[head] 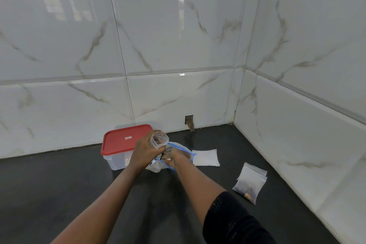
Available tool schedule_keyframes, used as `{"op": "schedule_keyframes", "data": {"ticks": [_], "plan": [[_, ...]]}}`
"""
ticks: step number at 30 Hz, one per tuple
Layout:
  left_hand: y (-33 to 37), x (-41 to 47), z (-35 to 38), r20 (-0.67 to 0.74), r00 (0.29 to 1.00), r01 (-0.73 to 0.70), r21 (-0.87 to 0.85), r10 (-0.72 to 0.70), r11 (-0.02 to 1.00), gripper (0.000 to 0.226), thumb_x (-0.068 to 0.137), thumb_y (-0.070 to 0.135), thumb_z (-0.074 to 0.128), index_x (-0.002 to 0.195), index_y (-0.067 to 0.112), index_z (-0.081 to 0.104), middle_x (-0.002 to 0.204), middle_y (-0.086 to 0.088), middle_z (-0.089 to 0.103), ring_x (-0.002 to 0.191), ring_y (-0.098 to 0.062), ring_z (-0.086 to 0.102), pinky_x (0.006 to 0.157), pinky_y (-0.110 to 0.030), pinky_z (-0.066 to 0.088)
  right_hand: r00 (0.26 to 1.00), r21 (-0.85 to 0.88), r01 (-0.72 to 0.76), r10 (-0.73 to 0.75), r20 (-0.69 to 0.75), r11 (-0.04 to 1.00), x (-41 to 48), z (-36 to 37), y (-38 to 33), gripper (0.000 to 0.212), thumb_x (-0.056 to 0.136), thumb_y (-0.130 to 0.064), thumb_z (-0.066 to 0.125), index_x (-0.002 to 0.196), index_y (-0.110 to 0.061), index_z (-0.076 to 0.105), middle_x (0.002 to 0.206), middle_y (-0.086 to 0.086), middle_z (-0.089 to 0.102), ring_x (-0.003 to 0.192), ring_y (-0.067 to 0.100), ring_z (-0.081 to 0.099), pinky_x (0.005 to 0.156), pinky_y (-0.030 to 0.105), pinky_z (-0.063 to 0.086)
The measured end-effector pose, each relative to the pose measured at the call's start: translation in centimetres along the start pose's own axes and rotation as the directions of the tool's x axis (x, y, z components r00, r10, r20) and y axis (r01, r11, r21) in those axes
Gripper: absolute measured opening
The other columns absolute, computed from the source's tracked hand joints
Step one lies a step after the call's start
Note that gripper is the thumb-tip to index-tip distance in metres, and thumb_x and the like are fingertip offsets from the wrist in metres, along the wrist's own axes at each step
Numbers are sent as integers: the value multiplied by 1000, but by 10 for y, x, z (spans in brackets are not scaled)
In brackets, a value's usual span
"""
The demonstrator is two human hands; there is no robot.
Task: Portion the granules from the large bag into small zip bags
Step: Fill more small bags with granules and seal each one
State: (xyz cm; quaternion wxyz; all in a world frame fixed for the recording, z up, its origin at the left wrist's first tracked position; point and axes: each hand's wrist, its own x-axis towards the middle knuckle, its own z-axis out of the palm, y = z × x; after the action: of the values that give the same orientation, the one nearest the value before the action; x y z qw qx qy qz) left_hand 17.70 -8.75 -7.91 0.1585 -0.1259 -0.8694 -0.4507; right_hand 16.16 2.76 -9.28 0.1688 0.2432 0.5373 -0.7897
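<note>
My left hand (145, 149) grips a small clear plastic cup (159, 139), tilted, with some brown granules inside. Just below it lies the large clear bag (178, 149) with a blue zip rim, resting on the dark counter. My right hand (174, 156) is at the bag's mouth, its fingers closed on the blue rim and partly inside. A flat stack of empty small zip bags (206, 157) lies to the right of the large bag. Nearer the right wall sit filled small zip bags (250, 182) with brown granules at the bottom.
A clear plastic box with a red lid (122, 140) stands against the back wall, just left of my left hand. White marble-look tiled walls close the back and right. The dark counter (79, 194) stretches to the left and toward me.
</note>
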Motion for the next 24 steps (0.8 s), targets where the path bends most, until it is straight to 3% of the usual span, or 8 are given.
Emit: {"op": "schedule_keyframes", "data": {"ticks": [3,7,10,12,15,18,22,24], "plan": [[5,0,2,-16,1000,1,-4,-1,1000,39,72,12,78,105,22,61,92,13,64,85,1,60,72,-10,46,1000,80,14,-14,-1,997,-6,1,-1,39,101,-4,30,139,2,35,144,17,42,97,20,55,101,31,42],[12,0,5,-46,999,9,0,-9,1000,35,73,8,74,104,20,62,91,9,65,84,-6,60,69,-7,42,992,83,74,-65,-106,994,-9,7,0,37,101,-9,33,136,-2,40,138,14,48,80,13,54,82,28,51],[13,-1,6,-50,999,2,13,-1,1000,34,75,8,73,106,16,63,94,5,66,86,-11,61,72,-13,43,990,199,6,22,-142,980,-3,1,1,11,98,-15,43,106,-9,49,106,14,56,98,28,58,87,41,54],[14,-3,6,-47,999,0,8,1,1000,34,75,8,74,107,16,62,95,5,65,87,-11,61,72,-13,43,985,179,24,8,-175,983,2,-3,2,6,97,-15,49,92,-10,50,92,12,57,94,27,59,84,38,55],[18,-5,5,-39,999,-10,2,11,1000,34,75,11,75,104,22,60,93,8,64,84,-5,59,71,-11,42,991,169,6,17,-135,986,-11,-3,-2,22,98,-12,44,119,-9,51,116,16,57,95,23,56,87,32,52],[20,-7,2,-36,999,-9,12,9,1000,33,76,12,74,102,25,58,91,13,61,81,3,56,69,-8,39,997,147,32,-20,-81,989,-21,-7,-5,37,101,-5,31,138,0,35,141,16,43,118,25,53,94,30,46],[21,-8,-2,-52,999,-3,20,4,1000,33,76,11,74,103,24,59,91,13,61,83,-4,57,69,-9,39,994,255,-54,77,-83,966,-10,1,-5,10,97,-3,43,97,-1,53,108,20,58,117,32,55,98,40,48],[22,-8,-2,-63,998,-3,20,5,1000,33,76,9,73,105,18,61,93,9,62,85,-9,58,70,-11,40,993,211,-50,72,-97,976,-7,6,-5,9,96,-9,49,104,-6,52,102,14,56,108,26,58,94,35,51]]}}
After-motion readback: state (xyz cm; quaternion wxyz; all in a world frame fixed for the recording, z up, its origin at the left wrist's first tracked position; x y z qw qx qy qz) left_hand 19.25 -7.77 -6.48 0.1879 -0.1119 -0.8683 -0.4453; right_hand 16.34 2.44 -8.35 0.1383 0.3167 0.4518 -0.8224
